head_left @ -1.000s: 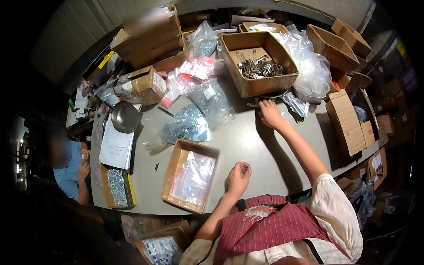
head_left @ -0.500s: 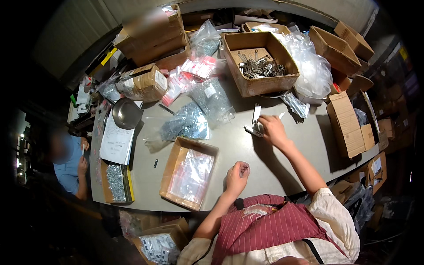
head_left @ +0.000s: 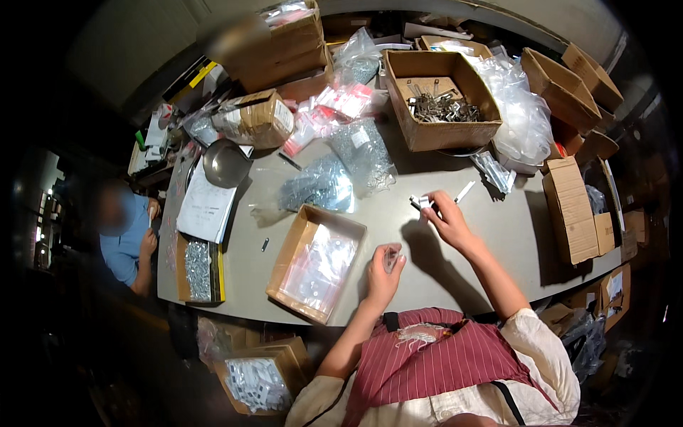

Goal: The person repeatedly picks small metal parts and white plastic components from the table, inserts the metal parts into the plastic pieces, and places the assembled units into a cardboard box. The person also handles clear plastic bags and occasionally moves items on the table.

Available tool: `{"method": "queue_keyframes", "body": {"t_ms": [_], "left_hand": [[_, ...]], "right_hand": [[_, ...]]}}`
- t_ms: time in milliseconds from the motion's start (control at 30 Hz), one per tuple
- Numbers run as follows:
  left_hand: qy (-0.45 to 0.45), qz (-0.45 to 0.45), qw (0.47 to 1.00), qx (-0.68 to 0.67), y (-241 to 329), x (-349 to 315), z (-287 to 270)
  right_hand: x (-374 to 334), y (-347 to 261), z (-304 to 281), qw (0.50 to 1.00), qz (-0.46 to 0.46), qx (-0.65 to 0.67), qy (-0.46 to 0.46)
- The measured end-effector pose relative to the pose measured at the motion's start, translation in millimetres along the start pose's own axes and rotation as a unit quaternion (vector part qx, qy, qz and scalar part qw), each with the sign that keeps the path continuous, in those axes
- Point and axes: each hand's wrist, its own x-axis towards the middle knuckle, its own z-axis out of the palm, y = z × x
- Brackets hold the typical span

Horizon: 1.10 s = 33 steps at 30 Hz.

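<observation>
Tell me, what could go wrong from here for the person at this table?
The slim metal pieces at the fingertips of the right hand might slip and scatter on the table.

The clear plastic in the left hand looks thin, so a metal edge could snag it.

The small dark piece lying loose beside the open box of clear bags could be overlooked or knocked away.

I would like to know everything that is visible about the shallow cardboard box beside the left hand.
The shallow cardboard box is brown, rectangular and open, with low walls. It rests askew on the grey table, by the table's near edge. Shiny clear plastic bags lie inside. The left hand is to its right, not touching.
</observation>
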Motion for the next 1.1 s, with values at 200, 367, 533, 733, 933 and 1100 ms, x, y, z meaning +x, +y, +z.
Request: {"method": "queue_keyframes", "body": {"t_ms": [200,367,533,733,933,1100], "left_hand": [[-0.094,-0.073,0.982,-0.147,39,-1,6],[-0.113,-0.145,0.967,-0.175,42,-7,15],[-0.129,-0.107,0.979,-0.117,59,-14,9],[-0.209,-0.07,0.973,-0.066,57,-24,10],[-0.223,-0.05,0.973,-0.023,50,-32,11],[-0.272,-0.102,0.957,0.004,52,-40,17]], "right_hand": [[-66,-15,-5,0.916,0.156,0.338,-0.148],[-101,-42,-14,0.971,0.091,0.162,-0.149],[-110,-37,-29,0.944,0.169,0.238,-0.152],[-106,-55,-51,0.963,0.117,0.127,-0.208],[-112,-52,-48,0.963,0.09,0.096,-0.234],[-111,-54,-58,0.952,0.084,0.055,-0.29]]}}
